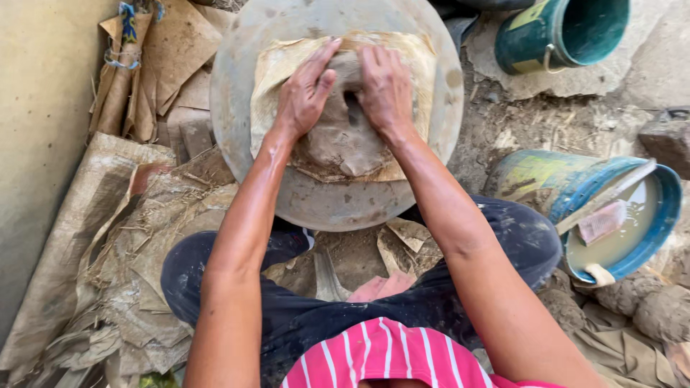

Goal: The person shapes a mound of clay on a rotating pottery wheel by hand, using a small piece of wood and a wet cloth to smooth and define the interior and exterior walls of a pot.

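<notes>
Currently, I read:
Clay lump (338, 140): on leaf sheet (413, 61), centre of round wheel (237, 93).
Left hand (305, 90): fingers spread flat, pressing.
Right hand (384, 86): likewise.
Handling: probably soft, heavy, slippery; cup the flanks.

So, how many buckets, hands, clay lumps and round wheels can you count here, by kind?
Buckets: 2, one at the top, one with water at the right
Hands: 2, left hand, right hand
Clay lump: 1
Round wheel: 1
Total: 6
</notes>
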